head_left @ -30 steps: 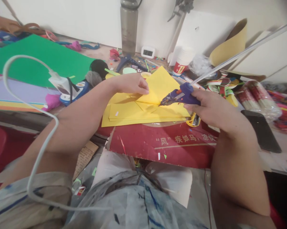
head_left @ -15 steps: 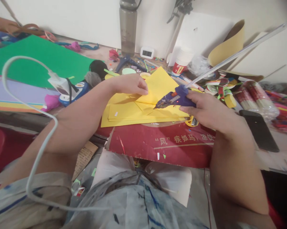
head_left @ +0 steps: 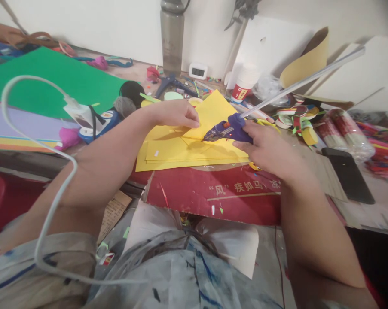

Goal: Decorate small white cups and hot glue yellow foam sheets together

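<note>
Yellow paper sheets [head_left: 168,150] lie stacked on a red cardboard [head_left: 187,189], with a folded yellow piece [head_left: 215,107] on top. My left hand [head_left: 181,115] pinches the folded piece near its left edge, fingers pressed together. In my right hand [head_left: 264,143] is a blue glue gun [head_left: 234,128], a long clear glue stick [head_left: 306,79] rising from its back. The nozzle meets the yellow paper, or is just above it, to the right of and below my left fingertips.
A grey bottle [head_left: 172,40], a small white clock [head_left: 198,71] and a paper cup [head_left: 243,86] stand at the back. Green paper [head_left: 52,81] and a power strip [head_left: 105,124] with a white cable are left; a black phone [head_left: 348,176] lies right.
My right hand has moved left with the glue gun, its nozzle now nearer my left fingertips and the fold. My left hand holds almost the same place.
</note>
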Demonstrator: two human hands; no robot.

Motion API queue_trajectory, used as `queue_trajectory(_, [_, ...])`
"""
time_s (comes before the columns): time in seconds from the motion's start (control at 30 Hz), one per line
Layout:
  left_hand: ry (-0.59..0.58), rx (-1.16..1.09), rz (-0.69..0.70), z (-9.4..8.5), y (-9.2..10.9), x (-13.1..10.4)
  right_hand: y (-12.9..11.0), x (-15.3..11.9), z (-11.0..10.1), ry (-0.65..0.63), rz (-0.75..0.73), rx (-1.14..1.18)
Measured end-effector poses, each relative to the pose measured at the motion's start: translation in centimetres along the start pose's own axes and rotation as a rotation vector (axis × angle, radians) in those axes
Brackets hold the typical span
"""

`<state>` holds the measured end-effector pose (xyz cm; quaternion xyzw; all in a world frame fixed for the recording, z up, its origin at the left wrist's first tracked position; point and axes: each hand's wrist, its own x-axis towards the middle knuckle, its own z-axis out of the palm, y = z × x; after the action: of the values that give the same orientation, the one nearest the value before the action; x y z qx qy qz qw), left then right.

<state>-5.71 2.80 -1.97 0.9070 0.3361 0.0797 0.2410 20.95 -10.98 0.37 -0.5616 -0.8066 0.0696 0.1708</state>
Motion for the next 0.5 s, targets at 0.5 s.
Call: queue_trajectory(0.5, [-0.008,0.026,0.067,-0.15,0.21,0.00,-0.17,0.23,0.48,-0.011,-0.031,0.027])
